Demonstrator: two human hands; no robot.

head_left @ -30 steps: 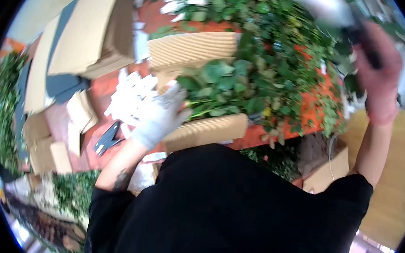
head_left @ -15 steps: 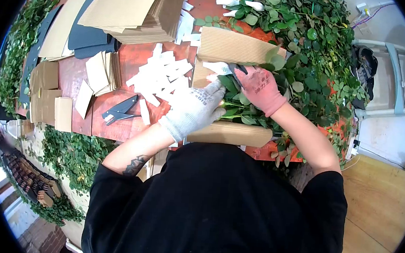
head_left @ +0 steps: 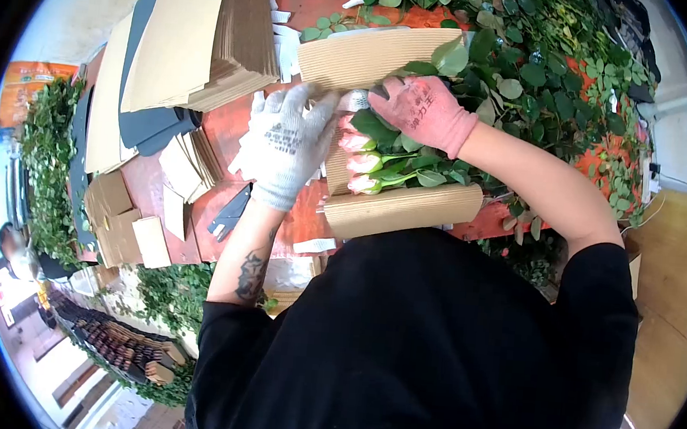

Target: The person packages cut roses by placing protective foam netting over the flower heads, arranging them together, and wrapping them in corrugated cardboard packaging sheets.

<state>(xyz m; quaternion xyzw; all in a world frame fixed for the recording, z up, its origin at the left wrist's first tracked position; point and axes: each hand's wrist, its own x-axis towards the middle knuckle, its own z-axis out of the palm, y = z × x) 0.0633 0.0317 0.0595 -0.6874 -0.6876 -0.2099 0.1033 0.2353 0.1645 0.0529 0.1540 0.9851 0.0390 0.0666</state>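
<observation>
My right hand (head_left: 428,115), in a pink glove, is closed over the leafy stems just behind a rose in a white sleeve (head_left: 354,100). My left hand (head_left: 289,142), in a white glove, reaches past the flower heads with its fingers stretched out; its fingertips are blurred near the sleeved rose. Several pink roses (head_left: 364,163) lie side by side on a corrugated cardboard sheet (head_left: 400,211), heads to the left and leaves to the right. The sheet's far flap (head_left: 380,56) stands up behind them. Partly behind my left arm lies a stapler (head_left: 230,214) with dark handles.
A tall stack of brown cardboard (head_left: 200,42) stands at the back left, beside dark sheets (head_left: 153,123). Small cardboard pieces (head_left: 189,162) lie in front. White paper strips (head_left: 288,49) are scattered on the red table. Leafy stems (head_left: 532,76) are heaped at the back right.
My left hand has lifted off the flower heads and moved left, uncovering the pink roses. The right hand keeps by the sleeved rose, now further back against the far flap. The camera view has turned.
</observation>
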